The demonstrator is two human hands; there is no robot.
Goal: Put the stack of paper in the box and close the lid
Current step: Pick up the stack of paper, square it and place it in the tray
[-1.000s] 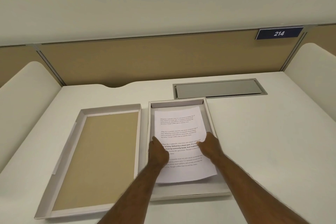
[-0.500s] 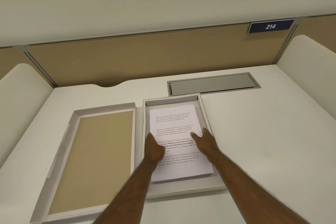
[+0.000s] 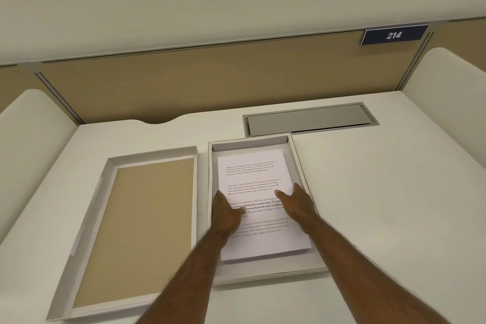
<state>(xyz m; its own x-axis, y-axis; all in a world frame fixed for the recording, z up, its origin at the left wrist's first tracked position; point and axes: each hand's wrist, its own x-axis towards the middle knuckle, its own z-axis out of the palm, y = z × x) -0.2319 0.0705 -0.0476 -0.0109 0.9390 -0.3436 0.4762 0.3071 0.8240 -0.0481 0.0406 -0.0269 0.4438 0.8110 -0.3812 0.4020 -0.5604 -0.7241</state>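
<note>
Head view: paper stack inside open box, mid-tabletop.
Plate reads "214"; the top sheet reads "Village life is a peaceful, close-knit…". Left hand and right hand lie flat, fingers open, gripping nothing, slid farther up than before. Lid lies left, inside up.

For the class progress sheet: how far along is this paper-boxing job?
Done: the white printed paper stack lies inside the shallow grey cardboard box. In hand: left hand and right hand press it flat. Left: the brown-lined lid lies beside the box, not fitted.
</note>
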